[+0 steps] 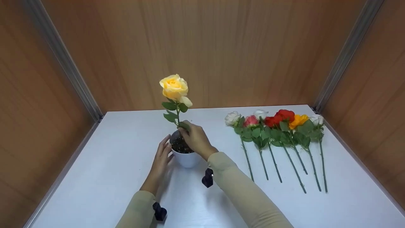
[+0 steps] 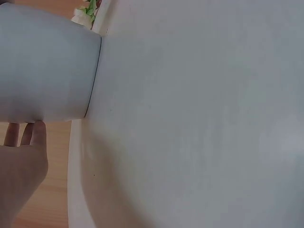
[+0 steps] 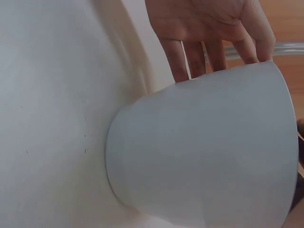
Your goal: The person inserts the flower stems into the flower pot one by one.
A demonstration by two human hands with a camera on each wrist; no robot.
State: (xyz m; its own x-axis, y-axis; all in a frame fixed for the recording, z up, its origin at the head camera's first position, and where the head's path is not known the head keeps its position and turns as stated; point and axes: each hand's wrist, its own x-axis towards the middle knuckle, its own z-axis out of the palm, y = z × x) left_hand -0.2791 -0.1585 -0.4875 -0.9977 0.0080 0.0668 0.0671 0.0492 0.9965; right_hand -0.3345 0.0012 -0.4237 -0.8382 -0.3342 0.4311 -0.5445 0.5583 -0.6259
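A yellow rose [image 1: 174,88] stands nearly upright in a white pot [image 1: 187,160] with dark, soil-like filling [image 1: 179,146]. Low on its green stem, just above the pot's rim, my right hand [image 1: 198,139] pinches it between thumb and fingers. The stem's lower end is hidden by that hand and the pot. My left hand [image 1: 161,161] rests its extended fingers against the pot's left side. In the right wrist view, the left hand's fingertips [image 3: 216,64] touch the pot wall [image 3: 199,147]. The left wrist view shows the pot [image 2: 45,66] with fingers at its side.
Several cut roses lie in a row on the white table [image 1: 104,164] to the right: white [image 1: 232,118], pink [image 1: 251,121], red [image 1: 285,115] and orange [image 1: 298,121], stems toward me. Wooden panels [image 1: 202,53] enclose the table's back and sides.
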